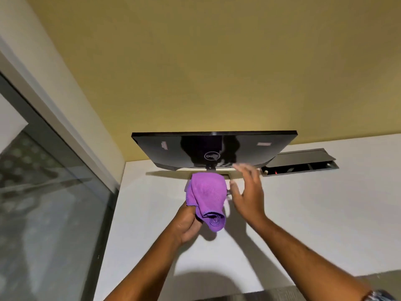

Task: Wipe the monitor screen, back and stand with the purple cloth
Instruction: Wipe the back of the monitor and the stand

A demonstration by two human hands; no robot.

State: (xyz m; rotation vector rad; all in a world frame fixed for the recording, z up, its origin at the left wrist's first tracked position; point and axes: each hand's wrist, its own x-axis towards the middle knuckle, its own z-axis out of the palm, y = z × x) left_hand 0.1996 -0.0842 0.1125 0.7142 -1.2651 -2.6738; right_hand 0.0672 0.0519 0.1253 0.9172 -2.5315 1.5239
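left hand (186,222) – my grip's bunched round the purple cloth (206,196), held up just near of the monitor (214,148) | right hand (247,192) – fingers spread, holding nothing, blurry | monitor's back faces me on the white table (303,213)

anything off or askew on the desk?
The cable-box lid set into the white desk, right of the monitor, stands propped open, its inside exposed. Nothing looks spilled or damaged.
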